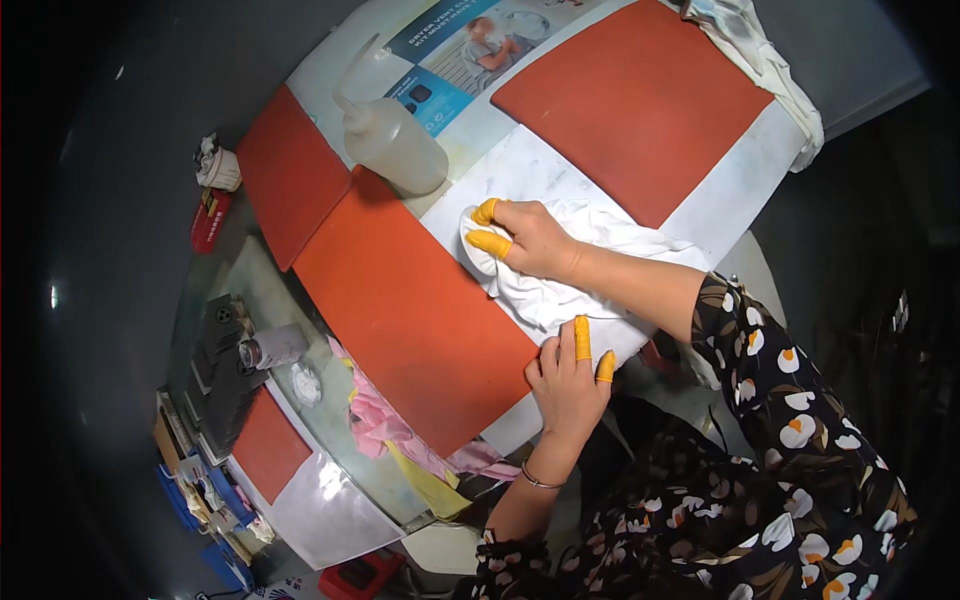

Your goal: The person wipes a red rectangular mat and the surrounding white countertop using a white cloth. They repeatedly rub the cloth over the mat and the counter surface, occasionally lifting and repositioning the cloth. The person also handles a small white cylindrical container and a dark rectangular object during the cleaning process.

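Observation:
Bunched white cloth (560, 290) lies on a white sheet, and my right hand (538, 240) has its fingers closed on the cloth's left end. Yellow finger cots cover the thumb and a finger of that hand. My left hand (570, 392), also with two yellow finger cots, rests with fingers apart at the lower right corner of an orange-red mat (400, 310). One capped finger of it reaches the cloth's lower edge. Beyond my right hand stands a translucent squeeze bottle (395, 145) with a long bent spout.
A second orange-red mat (640, 105) lies at the far right, a third (290, 175) at the far left. White fabric (760, 60) hangs over the far right edge. Pink cloth (375, 415) and yellow cloth (425, 485) sit near the left edge. A lower-left table holds a jar (275, 346).

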{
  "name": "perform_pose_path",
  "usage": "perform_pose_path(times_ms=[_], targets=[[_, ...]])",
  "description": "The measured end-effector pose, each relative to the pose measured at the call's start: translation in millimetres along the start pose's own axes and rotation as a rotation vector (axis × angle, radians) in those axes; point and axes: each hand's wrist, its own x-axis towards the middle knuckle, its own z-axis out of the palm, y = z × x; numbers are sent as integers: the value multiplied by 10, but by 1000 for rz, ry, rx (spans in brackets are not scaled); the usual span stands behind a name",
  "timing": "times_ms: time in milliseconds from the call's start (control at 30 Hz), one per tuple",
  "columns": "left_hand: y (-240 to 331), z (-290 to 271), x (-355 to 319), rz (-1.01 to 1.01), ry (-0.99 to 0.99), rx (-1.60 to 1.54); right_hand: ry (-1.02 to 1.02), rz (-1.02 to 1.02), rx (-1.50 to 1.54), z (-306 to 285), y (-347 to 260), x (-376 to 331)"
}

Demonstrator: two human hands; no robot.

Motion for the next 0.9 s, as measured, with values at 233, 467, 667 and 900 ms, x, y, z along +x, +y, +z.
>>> perform_pose_path(times_ms=[233,467,667,900], targets=[[-153,73,-237,1,312,-463,-157,-377,-30,-94,-278,-567],[-242,-130,-413,-196,564,-1007,-258,-72,200,-244,-491,-1014],[-624,-474,-193,-314,402,-716,-294,210,406,-494,-783,-1427],[-376,-462,349,-96,31,-280,-44,939,1031,-1280,-776,-1634]])
